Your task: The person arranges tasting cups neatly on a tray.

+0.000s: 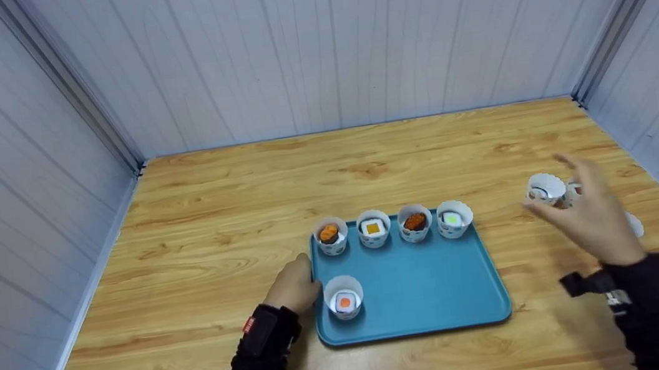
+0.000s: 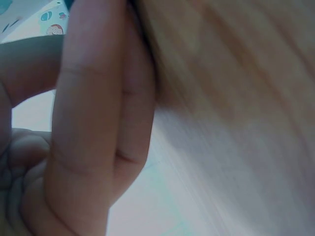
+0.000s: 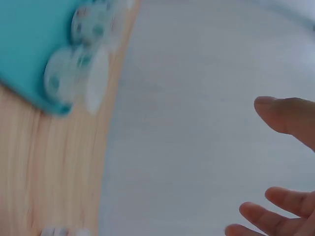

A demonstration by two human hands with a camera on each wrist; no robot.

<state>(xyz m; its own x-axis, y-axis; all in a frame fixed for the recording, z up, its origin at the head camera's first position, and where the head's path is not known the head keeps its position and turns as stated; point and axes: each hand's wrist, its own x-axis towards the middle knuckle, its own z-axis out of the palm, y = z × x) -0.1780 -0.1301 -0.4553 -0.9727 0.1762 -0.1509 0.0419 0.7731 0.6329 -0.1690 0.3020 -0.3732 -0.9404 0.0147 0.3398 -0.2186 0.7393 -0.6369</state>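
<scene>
My left hand (image 1: 293,285) grips the left edge of a blue tray (image 1: 418,290); its fingers (image 2: 88,113) fill much of the left wrist view. Over the table to the tray's right, my right hand (image 1: 601,224) holds thumb and fingers spread apart, with nothing between them in the right wrist view. From the head it overlaps a white paper cup (image 1: 546,186) with something pale inside. Another paper cup (image 1: 572,195) stands behind the hand, partly hidden.
Several paper cups line the tray's far edge, including one with an orange-topped sushi piece (image 1: 329,233) and one with a green-centred piece (image 1: 452,219). A cup with an orange-centred roll (image 1: 344,302) stands front left. Another white cup (image 1: 635,224) peeks out beside the right hand.
</scene>
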